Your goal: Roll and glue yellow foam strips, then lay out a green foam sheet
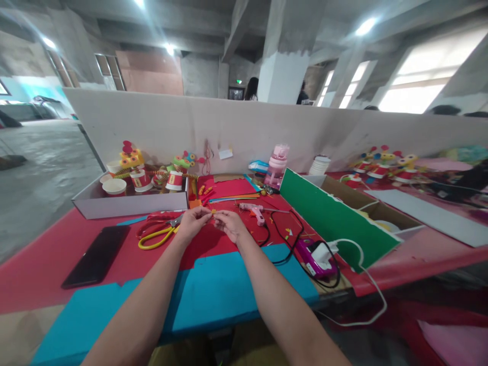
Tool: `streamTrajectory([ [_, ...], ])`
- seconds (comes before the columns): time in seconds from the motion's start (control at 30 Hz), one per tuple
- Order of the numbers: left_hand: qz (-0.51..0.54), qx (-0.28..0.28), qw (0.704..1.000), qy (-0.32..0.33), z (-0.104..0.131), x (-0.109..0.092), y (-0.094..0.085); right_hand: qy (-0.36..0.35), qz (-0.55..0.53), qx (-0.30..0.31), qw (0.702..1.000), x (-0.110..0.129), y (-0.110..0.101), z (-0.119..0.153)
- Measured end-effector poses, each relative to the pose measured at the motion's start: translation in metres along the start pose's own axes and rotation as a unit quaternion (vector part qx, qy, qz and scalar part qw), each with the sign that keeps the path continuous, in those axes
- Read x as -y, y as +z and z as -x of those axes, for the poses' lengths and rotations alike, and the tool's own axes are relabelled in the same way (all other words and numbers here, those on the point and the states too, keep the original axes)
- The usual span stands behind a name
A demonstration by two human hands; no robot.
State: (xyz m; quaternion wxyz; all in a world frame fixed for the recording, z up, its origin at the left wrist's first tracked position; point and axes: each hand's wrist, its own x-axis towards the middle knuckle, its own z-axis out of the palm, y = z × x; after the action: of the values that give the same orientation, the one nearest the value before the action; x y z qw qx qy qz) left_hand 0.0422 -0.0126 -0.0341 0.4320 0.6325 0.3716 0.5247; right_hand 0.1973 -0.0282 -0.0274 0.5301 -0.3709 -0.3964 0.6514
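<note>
A small orange-yellow piece (214,211) is pinched between the fingertips of both hands over the red table covering (208,243). My left hand (195,221) closes its thumb and fingers on the piece's left side. On the other side, my right hand (227,224) grips it with thumb and forefinger. Scissors with yellow handles (157,239) lie beside my left wrist, next to a red-handled tool (152,223). Right of my right hand rests a pink glue gun (256,212). Beyond the hands are a red paper sheet (224,187) and small orange coiled pieces (206,191).
A white box (133,207) with decorated paper cups stands at the left, near a black tablet (97,255). Blue paper (217,292) covers the front edge. At right are a purple power strip (316,260), cables and a green-sided box (335,216).
</note>
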Motion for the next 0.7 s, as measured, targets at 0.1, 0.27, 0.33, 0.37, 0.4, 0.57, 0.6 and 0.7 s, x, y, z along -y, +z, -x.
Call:
streamTrajectory([
  [0.1,0.095,-0.017,0.993,-0.065,0.003,-0.004,0.006,-0.060,0.078,-0.026,0.995,0.000,0.000,0.000],
  [0.27,0.242,-0.021,0.953,-0.183,0.005,-0.008,0.006,-0.134,0.133,-0.020,0.982,0.003,0.002,0.001],
  [0.33,0.252,-0.014,0.944,-0.212,0.004,-0.007,0.003,-0.146,0.135,-0.004,0.980,0.002,0.003,0.001],
  [0.37,0.253,-0.015,0.943,-0.215,0.004,-0.007,0.003,-0.154,0.135,-0.001,0.979,0.001,0.004,0.001],
  [0.4,0.253,-0.018,0.944,-0.212,0.003,-0.006,0.002,-0.159,0.135,0.000,0.978,-0.001,0.005,0.000],
  [0.57,0.252,-0.054,0.948,-0.188,0.001,-0.006,0.006,-0.178,0.165,-0.040,0.969,0.001,0.000,-0.003],
  [0.6,0.253,-0.064,0.947,-0.187,0.001,-0.005,0.007,-0.188,0.190,-0.065,0.961,0.006,-0.006,-0.003],
  [0.7,0.259,-0.075,0.947,-0.174,0.001,-0.004,0.008,-0.219,0.336,-0.182,0.898,0.030,-0.033,0.000],
])
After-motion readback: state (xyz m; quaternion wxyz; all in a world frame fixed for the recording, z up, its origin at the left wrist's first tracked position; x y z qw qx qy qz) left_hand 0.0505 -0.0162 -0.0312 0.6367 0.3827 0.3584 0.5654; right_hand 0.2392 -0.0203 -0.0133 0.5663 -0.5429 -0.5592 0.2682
